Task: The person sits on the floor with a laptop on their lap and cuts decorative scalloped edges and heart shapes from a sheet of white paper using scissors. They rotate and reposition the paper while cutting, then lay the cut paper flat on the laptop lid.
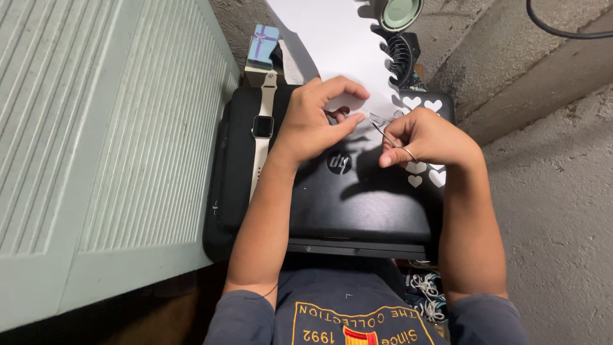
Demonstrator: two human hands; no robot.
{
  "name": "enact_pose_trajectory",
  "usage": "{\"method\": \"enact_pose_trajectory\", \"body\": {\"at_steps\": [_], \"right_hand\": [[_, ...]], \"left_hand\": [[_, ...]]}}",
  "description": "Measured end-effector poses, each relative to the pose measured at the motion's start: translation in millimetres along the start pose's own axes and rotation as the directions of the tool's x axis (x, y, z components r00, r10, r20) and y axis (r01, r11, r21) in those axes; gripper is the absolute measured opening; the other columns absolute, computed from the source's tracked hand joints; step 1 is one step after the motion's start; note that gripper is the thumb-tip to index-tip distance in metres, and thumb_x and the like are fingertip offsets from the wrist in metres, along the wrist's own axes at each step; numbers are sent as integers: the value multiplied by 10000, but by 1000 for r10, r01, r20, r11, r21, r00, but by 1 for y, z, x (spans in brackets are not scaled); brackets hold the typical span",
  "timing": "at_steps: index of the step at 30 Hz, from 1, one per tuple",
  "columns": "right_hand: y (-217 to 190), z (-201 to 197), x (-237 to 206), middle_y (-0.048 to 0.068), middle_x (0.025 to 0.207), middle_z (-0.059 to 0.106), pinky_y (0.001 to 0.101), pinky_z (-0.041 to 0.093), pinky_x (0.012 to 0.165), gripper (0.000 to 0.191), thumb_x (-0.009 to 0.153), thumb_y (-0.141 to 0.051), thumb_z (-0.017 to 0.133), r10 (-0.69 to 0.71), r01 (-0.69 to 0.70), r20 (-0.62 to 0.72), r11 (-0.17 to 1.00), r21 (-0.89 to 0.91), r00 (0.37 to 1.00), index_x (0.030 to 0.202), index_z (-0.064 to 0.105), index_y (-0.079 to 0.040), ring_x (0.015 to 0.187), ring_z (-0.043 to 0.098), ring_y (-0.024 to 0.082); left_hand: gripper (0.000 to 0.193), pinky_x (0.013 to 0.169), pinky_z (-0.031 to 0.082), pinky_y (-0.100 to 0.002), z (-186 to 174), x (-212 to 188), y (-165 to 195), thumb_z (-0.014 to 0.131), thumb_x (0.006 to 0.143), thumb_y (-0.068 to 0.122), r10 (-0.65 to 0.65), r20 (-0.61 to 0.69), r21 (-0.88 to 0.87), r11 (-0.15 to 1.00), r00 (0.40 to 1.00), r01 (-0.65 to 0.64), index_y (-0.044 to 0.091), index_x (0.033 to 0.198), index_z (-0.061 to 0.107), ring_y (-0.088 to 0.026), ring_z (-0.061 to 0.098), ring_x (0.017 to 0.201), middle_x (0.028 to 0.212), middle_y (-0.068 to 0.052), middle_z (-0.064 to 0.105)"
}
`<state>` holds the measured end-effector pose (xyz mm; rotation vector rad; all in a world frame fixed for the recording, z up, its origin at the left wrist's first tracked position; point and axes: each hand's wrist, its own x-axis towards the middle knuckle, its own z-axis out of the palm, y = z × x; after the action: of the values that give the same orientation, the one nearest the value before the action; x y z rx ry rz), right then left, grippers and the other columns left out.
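- Far left of my left hand, a pale green louvred panel point(96, 140) fills the frame edge; it is cut off, so I can't tell what it belongs to.
- Just left of my left hand, a smartwatch point(262, 126) with a cream strap lies flat on the closed black laptop point(357, 204), which rests across my lap and serves as my work surface.
- My left hand point(313, 121) curls loosely, thumb and forefinger pinching something too small to make out, likely steadying it.
- My right hand point(431, 137) is clenched around thin metal tweezers point(385, 132), tips aimed at the left fingertips; their grip end is hidden in my fist.
- Beyond both hands, a small gift box point(264, 45) and a green lamp point(399, 13) stand partly cut off.
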<state>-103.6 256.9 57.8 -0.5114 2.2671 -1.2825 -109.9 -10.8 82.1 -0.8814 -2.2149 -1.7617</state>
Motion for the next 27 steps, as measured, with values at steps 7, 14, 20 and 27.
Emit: {"method": "enact_pose_trajectory", "body": {"at_steps": [7,14,20,27], "right_hand": [[2,-2,1,-51,593,575,230,400,529,303,687,-240,909,-58,52,39,991,121,998,689,692,-28,572,492,38],[4,-1,3,-50,617,588,228,406,550,297,671,-190,922,-52,48,33,994,100,998,678,678,-21,592,492,38],[9,1,3,-48,617,586,226,395,545,302,678,-165,929,-78,77,12,991,106,997,661,659,-29,594,479,33],[10,4,2,-57,591,565,231,371,520,310,677,-153,928,-67,65,5,985,158,998,634,647,-30,567,457,31]], "left_hand": [[268,690,578,-195,-1,1,1,826,811,69,-28,66,-88,996,997,34,89,1064,739,-50,669,819,1006,-7,705],[231,672,542,-185,-3,1,0,813,825,57,-28,159,-126,991,987,48,67,1046,746,-34,623,751,980,-1,722],[234,651,525,-183,-8,0,-1,793,826,40,16,197,-135,991,980,11,69,1052,738,-26,610,730,986,16,736],[250,670,535,-188,-11,-1,-2,788,821,22,26,239,-171,985,971,16,72,1060,733,-39,636,775,1037,5,735]]}}
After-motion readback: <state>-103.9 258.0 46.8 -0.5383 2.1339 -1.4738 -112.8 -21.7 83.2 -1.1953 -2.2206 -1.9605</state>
